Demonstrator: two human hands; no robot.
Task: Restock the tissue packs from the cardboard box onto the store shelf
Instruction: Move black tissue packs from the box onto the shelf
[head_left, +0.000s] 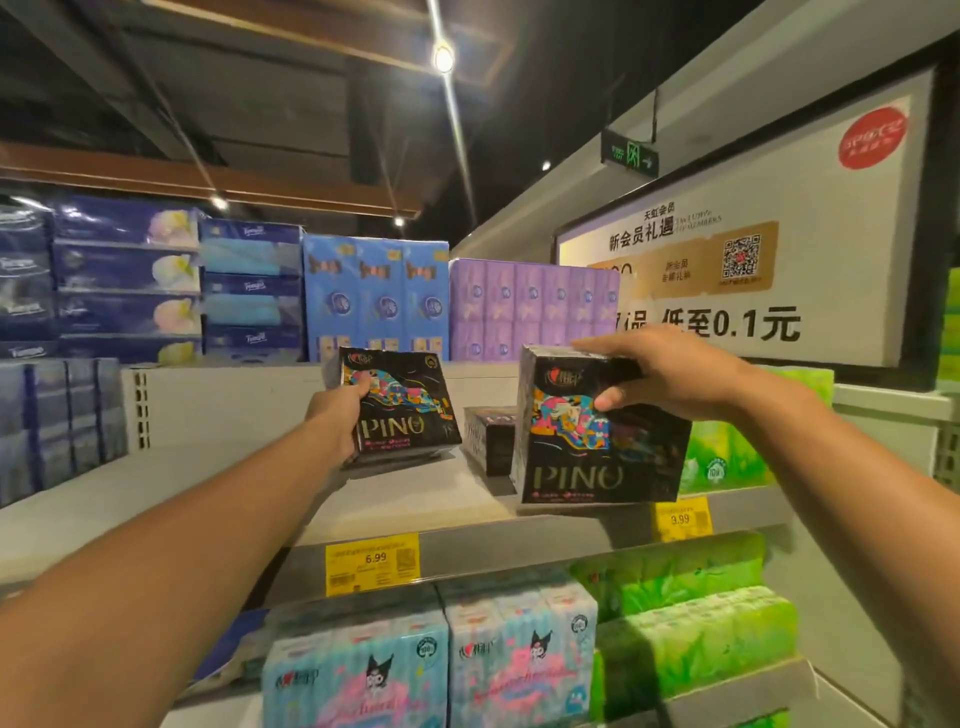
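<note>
Two black PINO tissue packs are in my grasp over the grey shelf: my left hand clutches one pack further back, my right hand grips the other pack at the shelf's front edge.

A white membership poster hangs under a green exit sign.

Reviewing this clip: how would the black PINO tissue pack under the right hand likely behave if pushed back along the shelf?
The black PINO tissue pack looks boxy and flat-based, so it probably slides rather than rolls. Its glossy wrap suggests little friction on the grey metal shelf. The right hand grips it single-handed, so it is likely light.
</note>
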